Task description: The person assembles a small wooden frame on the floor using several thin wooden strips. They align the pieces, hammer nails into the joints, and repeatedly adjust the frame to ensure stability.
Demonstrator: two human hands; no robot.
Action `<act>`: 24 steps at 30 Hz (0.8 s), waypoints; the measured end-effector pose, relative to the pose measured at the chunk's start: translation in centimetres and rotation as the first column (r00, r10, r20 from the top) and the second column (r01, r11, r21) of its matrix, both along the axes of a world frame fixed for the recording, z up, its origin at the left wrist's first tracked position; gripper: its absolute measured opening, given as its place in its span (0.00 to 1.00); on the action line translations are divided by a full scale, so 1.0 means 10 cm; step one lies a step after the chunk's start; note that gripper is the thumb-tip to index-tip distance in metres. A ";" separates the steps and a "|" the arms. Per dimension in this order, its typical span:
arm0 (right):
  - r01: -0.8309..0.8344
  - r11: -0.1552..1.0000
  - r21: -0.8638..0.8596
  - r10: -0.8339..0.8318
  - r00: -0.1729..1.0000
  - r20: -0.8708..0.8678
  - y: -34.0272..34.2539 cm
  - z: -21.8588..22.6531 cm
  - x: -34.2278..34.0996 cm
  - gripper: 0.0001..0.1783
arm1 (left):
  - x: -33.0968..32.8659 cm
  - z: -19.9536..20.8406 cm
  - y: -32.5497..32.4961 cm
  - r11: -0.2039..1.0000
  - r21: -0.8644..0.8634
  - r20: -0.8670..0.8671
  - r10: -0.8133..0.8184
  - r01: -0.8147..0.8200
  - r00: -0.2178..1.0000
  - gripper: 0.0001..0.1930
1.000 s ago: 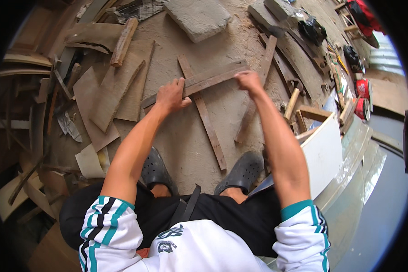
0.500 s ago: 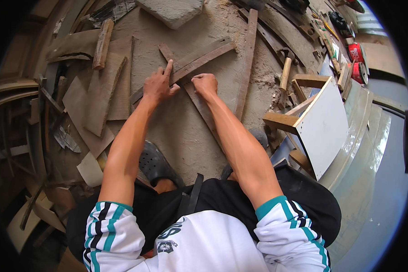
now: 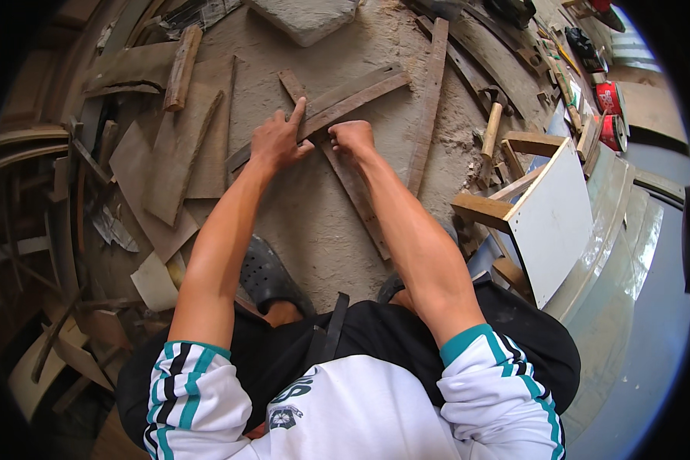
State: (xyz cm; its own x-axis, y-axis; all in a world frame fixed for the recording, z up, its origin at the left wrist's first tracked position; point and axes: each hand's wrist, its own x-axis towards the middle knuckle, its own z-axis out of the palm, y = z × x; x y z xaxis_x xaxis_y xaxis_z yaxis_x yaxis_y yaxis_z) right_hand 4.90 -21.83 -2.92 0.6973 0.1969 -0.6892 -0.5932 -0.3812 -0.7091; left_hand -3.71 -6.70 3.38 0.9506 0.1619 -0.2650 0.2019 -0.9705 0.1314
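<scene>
Two wooden strips cross in an X on the ground ahead of me. The upper strip [image 3: 372,90] slants up to the right, over the lower strip [image 3: 350,184], which runs back toward my feet. My left hand [image 3: 277,140] rests at the crossing, its index finger stretched out along the wood and its thumb spread to the right. Just right of the crossing, beside the lower strip, my right hand [image 3: 353,139] is closed with the fingers curled in. Whatever it may hold is hidden.
To the right are a long wooden strip [image 3: 429,107], a hammer [image 3: 492,126] and a wooden frame with a white panel [image 3: 552,222]. Farther right stand red cans [image 3: 610,100]. Boards [image 3: 180,153] and scrap wood lie at the left, a concrete slab [image 3: 307,19] at the far side.
The whole scene sits slightly farther right in the picture. Both hands keep nearly the same place at the crossed strips. More of the lower strip's near end shows beside my right forearm.
</scene>
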 end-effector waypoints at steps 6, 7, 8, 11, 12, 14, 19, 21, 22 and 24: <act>0.170 0.982 0.086 -0.156 0.977 -0.145 0.05 0.12 0.03 0.08 | 0.00 0.01 0.00 1.000 -0.010 -0.010 -0.008 0.008 1.000 0.50; 0.186 0.979 0.087 -0.170 0.972 -0.163 0.04 0.13 0.04 0.07 | 0.00 0.01 -0.01 1.000 -0.018 -0.005 -0.010 0.010 1.000 0.50; 0.198 0.976 0.090 -0.179 0.967 -0.182 0.05 0.17 0.06 0.07 | 0.00 0.01 0.00 1.000 -0.024 0.000 -0.007 0.007 1.000 0.50; 0.208 0.973 0.100 -0.181 0.957 -0.228 0.04 0.26 0.09 0.06 | 0.00 -0.01 0.01 1.000 -0.016 -0.034 -0.011 0.010 0.999 0.50; 0.208 0.973 0.104 -0.179 0.954 -0.240 0.03 0.28 0.10 0.06 | 0.01 -0.01 0.01 1.000 -0.014 -0.040 -0.012 0.012 0.999 0.50; 0.199 0.973 0.118 -0.163 0.951 -0.261 0.00 0.31 0.09 0.05 | 0.01 -0.01 -0.01 1.000 -0.008 -0.055 -0.013 0.013 0.998 0.50; 0.295 0.923 0.247 -0.228 0.936 -0.267 -0.14 0.32 -0.03 0.05 | 0.00 -0.05 0.03 1.000 -0.019 -0.041 -0.004 0.003 0.999 0.50; 0.248 0.949 0.193 -0.208 0.956 -0.205 -0.21 0.23 -0.07 0.04 | 0.00 -0.06 0.01 1.000 -0.017 -0.039 -0.008 0.008 0.999 0.50; 0.204 0.970 0.135 -0.184 0.971 -0.150 -0.23 0.18 -0.10 0.04 | 0.00 -0.07 0.02 1.000 -0.015 -0.038 -0.008 0.007 0.999 0.51; 0.124 0.992 0.010 -0.124 0.991 -0.041 -0.25 0.12 -0.14 0.05 | 0.01 -0.10 0.04 1.000 -0.019 -0.036 -0.009 0.009 0.999 0.51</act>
State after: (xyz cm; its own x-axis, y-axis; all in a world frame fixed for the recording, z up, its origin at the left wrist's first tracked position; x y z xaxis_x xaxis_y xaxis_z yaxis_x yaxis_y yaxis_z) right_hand 3.47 -24.31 -1.74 0.6886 0.1196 -0.7152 -0.6634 -0.2942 -0.6880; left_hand -3.63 -6.34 2.37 0.9417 0.1481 -0.3022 0.1981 -0.9699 0.1419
